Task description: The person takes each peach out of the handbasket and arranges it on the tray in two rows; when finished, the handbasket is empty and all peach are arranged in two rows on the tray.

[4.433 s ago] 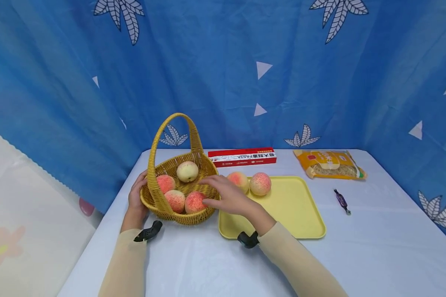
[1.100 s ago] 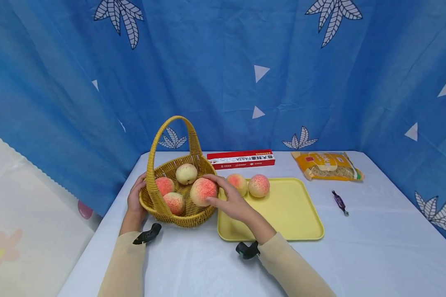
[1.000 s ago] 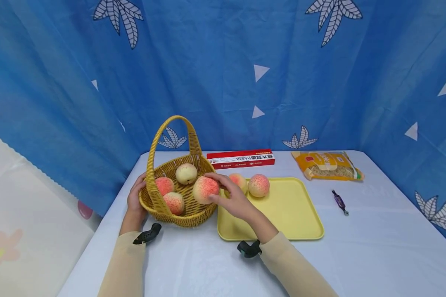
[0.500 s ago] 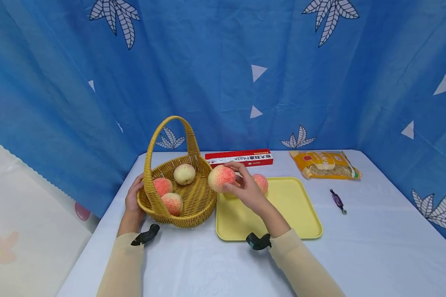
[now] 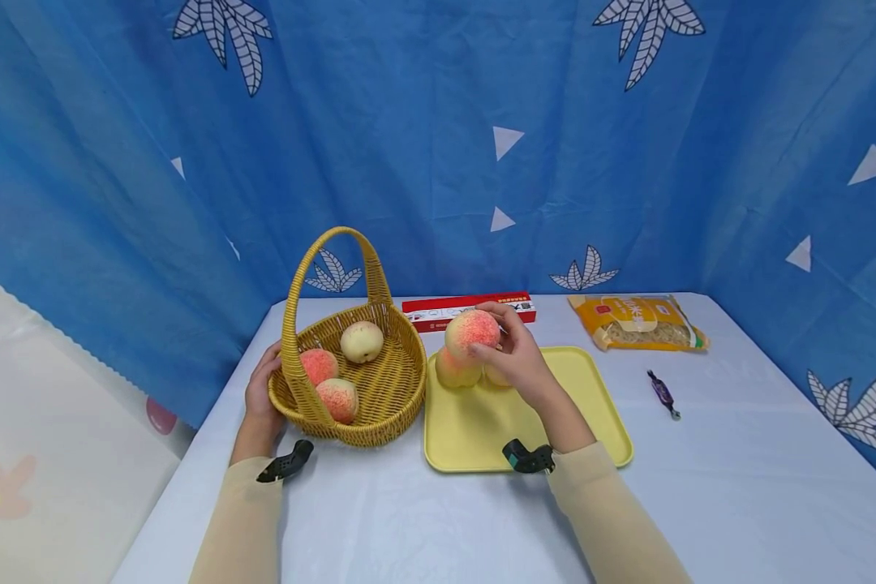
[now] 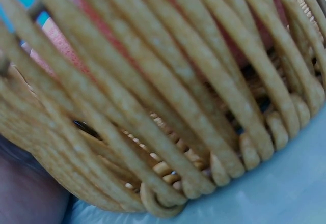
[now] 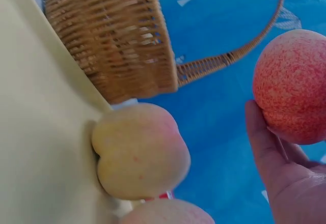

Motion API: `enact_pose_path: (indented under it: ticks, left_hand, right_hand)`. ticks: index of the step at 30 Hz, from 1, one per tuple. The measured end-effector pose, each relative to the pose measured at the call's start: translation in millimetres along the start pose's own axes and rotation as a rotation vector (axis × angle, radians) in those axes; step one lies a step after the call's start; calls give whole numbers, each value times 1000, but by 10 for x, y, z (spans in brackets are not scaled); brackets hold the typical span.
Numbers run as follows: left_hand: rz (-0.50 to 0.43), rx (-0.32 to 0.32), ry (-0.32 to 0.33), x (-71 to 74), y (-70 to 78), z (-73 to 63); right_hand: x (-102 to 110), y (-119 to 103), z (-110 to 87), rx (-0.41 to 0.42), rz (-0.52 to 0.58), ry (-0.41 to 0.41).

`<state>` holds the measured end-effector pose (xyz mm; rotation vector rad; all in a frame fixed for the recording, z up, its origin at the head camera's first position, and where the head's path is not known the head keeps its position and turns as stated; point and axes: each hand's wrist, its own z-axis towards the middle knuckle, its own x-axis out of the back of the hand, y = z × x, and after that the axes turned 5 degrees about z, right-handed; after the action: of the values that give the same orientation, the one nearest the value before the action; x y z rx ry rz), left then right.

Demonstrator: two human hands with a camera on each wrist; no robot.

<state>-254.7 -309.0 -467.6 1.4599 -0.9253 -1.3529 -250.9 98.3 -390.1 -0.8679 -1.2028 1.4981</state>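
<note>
My right hand (image 5: 518, 361) holds a red-and-cream peach (image 5: 473, 331) between thumb and fingers, raised over the back left of the yellow tray (image 5: 555, 430). Below it on the tray sit two peaches: one (image 5: 453, 371) shows plainly, while the other (image 5: 498, 376) is mostly hidden by the hand. With my left hand (image 5: 261, 393) I hold the left side of a wicker basket (image 5: 397, 418); its fingertips are partly hidden behind the handle. Inside the basket lie a pale peach (image 5: 362, 341) and two redder ones (image 5: 318, 366). Basket weave (image 6: 168, 96) fills the left wrist view.
A red pasta box (image 5: 431, 312) lies behind the basket and tray. At the back right is an orange bag (image 5: 638, 323) of dry food, with a purple-wrapped candy (image 5: 661, 392) in front of it. A blue curtain (image 5: 423, 146) hangs behind the white table (image 5: 380, 511).
The right hand has taken the peach from the front right of the basket, lifted it, and carried it rightwards over the tray. The left hand has stayed at the basket.
</note>
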Motion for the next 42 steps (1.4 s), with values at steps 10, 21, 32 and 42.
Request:
enact_pose_path:
  ticks: [10,21,32,42]
  left_hand:
    - [17,5,15,-9,-1,5]
    - [-7,-14,12,-5,-8,-4]
    - [-25,-16,-2,-12,-5,0]
    - [-65,-24,-11,-11,-10,-7]
  right_hand:
    - [266,-36,-7,-24,5,53]
    - [544,42,22,-55,25,96]
    - [799,200,24,-139,-16,159]
    - [939,342,-4,-222,-64,172]
